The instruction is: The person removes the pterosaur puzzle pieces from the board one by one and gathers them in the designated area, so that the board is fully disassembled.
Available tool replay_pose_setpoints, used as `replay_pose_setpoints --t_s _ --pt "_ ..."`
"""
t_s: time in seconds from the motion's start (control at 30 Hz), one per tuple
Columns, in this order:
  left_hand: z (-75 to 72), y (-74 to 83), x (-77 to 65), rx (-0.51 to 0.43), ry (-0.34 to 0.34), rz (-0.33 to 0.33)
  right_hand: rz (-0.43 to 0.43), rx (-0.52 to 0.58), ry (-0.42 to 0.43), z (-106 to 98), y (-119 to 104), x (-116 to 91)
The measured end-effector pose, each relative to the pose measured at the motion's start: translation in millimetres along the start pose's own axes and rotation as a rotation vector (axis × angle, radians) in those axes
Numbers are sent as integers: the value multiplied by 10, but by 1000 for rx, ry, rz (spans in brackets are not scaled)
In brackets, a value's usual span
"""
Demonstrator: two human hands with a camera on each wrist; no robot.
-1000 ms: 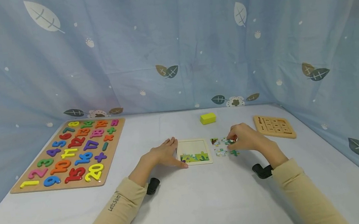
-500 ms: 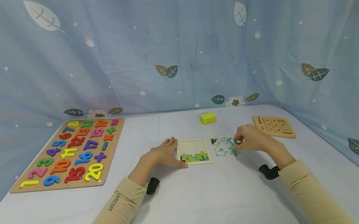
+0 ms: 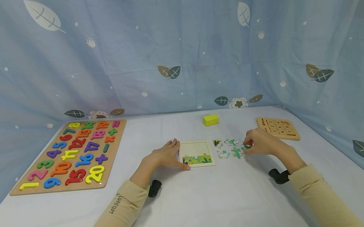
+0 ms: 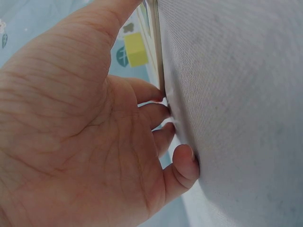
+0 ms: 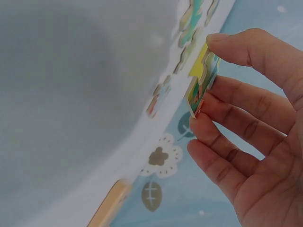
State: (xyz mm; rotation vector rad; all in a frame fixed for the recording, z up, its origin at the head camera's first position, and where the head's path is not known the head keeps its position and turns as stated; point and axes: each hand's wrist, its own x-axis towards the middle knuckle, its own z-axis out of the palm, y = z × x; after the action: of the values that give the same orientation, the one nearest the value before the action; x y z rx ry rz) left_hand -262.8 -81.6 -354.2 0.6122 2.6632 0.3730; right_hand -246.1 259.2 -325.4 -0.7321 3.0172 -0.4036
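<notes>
In the head view my left hand point(image 3: 166, 156) lies with fairly straight fingers along the left side of a wooden puzzle tray point(image 3: 195, 148), thumb by its lower left corner. A green strip of picture fills the tray's bottom; the upper part is bare wood. The left wrist view shows the fingertips at the tray's edge and on the cloth. My right hand point(image 3: 263, 142) pinches a jigsaw piece point(image 5: 204, 82) between thumb and fingers, tilted above the table in the right wrist view. Several loose jigsaw pieces point(image 3: 223, 154) lie between tray and right hand.
A yellow block point(image 3: 211, 120) stands behind the tray. At the back right lies a wooden number board point(image 3: 279, 128). On the left is a large board point(image 3: 109, 157) of colourful numbers. A patterned blue curtain point(image 3: 174, 47) hangs behind the white-covered table.
My right hand has moved to the right and slightly toward me with the jigsaw piece, uncovering more of the loose pieces. The left hand has stayed at the tray.
</notes>
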Motion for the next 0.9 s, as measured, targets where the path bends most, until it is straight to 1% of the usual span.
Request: replay_pose_setpoints --t_s 0.17,0.33,0.47,0.7,0.9 --pt "1 -8 3 0 -3 4 -2 20 -11 30 54 -32" --pt "1 -10 -1 -6 -7 -1 -13 16 -13 55 96 -50" --pt "-2 -9 -5 -6 -11 -2 -13 24 -22 67 107 -51" --pt "-3 -7 -5 0 -11 -3 11 60 -58 87 118 -50" --pt "5 -14 7 -2 -8 -3 -5 67 -67 104 146 -48"
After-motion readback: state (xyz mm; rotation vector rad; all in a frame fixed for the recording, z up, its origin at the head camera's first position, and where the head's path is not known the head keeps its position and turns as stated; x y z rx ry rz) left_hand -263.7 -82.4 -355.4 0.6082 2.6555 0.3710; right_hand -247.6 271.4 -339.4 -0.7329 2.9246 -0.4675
